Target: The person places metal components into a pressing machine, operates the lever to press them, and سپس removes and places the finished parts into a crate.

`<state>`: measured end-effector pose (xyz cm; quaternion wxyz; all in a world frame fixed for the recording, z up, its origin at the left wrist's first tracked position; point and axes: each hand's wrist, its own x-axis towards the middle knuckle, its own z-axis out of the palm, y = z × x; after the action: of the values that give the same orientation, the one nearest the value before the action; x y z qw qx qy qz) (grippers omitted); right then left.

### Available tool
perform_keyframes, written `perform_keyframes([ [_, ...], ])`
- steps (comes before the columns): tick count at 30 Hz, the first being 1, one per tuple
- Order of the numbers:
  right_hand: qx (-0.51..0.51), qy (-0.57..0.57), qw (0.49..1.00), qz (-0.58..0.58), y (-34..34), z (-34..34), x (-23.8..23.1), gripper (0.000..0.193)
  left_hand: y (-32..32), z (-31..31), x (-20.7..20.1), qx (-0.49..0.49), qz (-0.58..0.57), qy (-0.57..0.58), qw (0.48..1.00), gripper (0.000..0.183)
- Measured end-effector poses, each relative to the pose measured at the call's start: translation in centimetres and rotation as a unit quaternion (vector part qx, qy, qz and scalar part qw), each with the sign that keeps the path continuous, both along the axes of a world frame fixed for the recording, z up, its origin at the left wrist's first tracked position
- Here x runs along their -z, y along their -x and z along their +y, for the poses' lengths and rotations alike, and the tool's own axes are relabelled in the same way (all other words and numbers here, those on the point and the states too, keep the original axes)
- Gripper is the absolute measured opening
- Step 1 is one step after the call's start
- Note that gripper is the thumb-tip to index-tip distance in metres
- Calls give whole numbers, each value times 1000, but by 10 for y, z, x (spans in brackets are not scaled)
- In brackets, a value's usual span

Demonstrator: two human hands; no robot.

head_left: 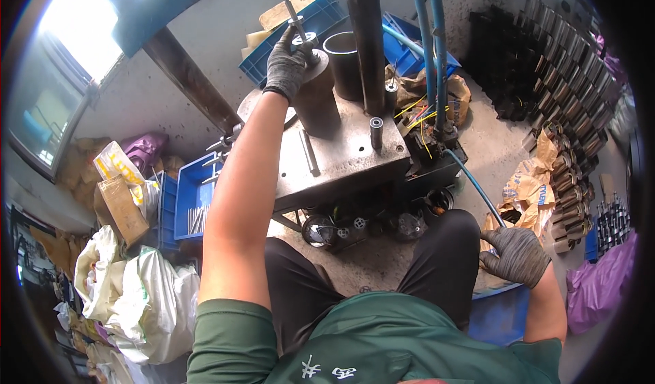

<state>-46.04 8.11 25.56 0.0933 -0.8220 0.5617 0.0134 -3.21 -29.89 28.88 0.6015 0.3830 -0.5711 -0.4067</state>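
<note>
My left hand [285,70], in a grey glove, reaches up to the top of a wide metal cylinder [317,104] on the steel table [348,159]. Its fingers close around an upright metal shaft [290,7] that carries pale round rings. At my right side, my gloved right hand [516,254] is closed at the lower end of a blue lever [477,186], which slants down from the machine's base. A thin metal rod [309,152] lies on the tabletop, and a short dark cylinder [376,133] stands near its right corner.
An open-topped metal tube [341,63] stands behind the cylinder, beside a thick dark post [365,43]. Left of the table, a blue crate [194,196] holds thin rods. White sacks [153,305] lie at the lower left. Stacked metal parts [573,77] line the right, near torn brown paper [532,186].
</note>
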Motion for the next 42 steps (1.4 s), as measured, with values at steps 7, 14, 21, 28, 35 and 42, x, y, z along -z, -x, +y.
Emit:
perform_keyframes([
  [7,-57,31,998,8,8,0,8,38,9,2,-2,-47,-67,44,996,52],
  [14,-9,28,999,-43,3,6,10,29,5,-11,7,8,5,34,999,55],
  [21,37,-3,999,-27,-7,4,8,23,-5,-31,16,-115,-215,84,966,62],
  [28,55,0,997,-55,-12,6,3,19,5,-13,8,-182,-327,140,916,65],
  [35,60,-33,997,-24,-16,1,2,20,1,-7,4,-214,-364,138,896,56],
  [42,55,-29,998,-4,-11,1,5,21,5,4,0,-231,-353,151,894,56],
])
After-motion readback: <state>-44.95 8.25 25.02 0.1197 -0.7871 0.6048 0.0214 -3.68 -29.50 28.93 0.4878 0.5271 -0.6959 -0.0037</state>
